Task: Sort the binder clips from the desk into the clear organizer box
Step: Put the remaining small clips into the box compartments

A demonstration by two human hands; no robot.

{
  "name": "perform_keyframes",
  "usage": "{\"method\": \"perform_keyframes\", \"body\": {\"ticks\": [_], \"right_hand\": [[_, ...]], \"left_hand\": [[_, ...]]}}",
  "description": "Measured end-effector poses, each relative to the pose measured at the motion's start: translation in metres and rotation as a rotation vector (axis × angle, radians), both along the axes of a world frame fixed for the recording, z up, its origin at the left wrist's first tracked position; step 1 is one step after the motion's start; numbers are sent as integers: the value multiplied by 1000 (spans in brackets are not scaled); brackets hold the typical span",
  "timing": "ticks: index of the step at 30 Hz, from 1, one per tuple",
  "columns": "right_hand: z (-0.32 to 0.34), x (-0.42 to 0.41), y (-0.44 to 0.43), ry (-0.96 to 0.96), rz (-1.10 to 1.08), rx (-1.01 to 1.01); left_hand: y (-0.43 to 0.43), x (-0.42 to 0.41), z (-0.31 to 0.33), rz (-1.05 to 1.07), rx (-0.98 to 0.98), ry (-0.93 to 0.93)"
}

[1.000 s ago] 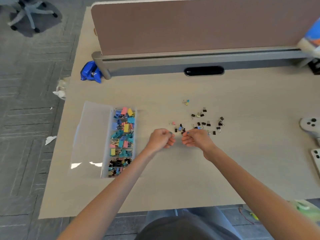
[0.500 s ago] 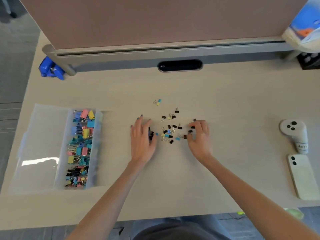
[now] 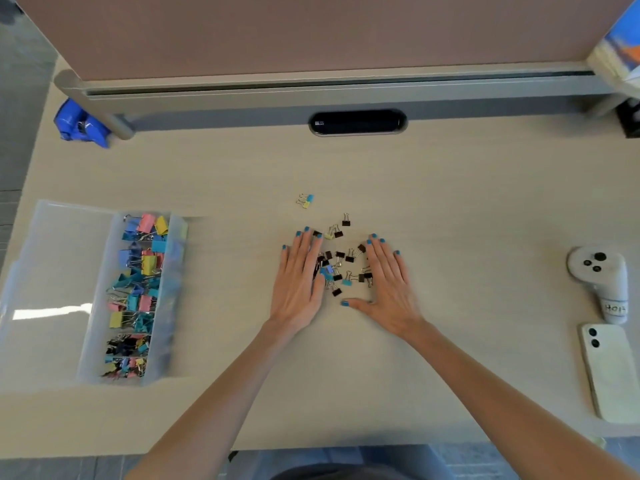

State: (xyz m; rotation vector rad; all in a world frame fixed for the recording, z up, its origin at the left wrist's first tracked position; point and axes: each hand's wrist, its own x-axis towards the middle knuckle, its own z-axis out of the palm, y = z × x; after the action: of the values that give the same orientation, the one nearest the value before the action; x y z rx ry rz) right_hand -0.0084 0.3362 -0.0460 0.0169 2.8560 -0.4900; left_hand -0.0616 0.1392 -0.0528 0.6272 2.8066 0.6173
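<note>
Left grip [image 3: 298, 278] and right grip [image 3: 388, 282] spread flat now, no longer curled, holding nothing; herding binder clips [image 3: 341, 265] at frame centre on table [image 3: 450, 202], some perhaps hidden under palms; well apart from box [image 3: 175, 289] at left.

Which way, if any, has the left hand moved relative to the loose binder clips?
Yes. The left hand moved forward, from the near edge of the loose binder clips to flat along their left side.

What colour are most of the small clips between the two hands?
Mostly black clips, with a few blue ones; head view.
</note>
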Motion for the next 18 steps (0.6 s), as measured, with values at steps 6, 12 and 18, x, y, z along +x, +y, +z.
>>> {"method": "perform_keyframes", "body": {"ticks": [6, 12, 18], "right_hand": [[2, 0, 13, 27, -13, -48], [-1, -10, 10, 36, 28, -57], [-4, -23, 8, 74, 117, -20]], "left_hand": [[18, -60, 9, 12, -27, 82], [29, -77, -1, -10, -71, 4], [12, -34, 6, -100, 109, -4]]}}
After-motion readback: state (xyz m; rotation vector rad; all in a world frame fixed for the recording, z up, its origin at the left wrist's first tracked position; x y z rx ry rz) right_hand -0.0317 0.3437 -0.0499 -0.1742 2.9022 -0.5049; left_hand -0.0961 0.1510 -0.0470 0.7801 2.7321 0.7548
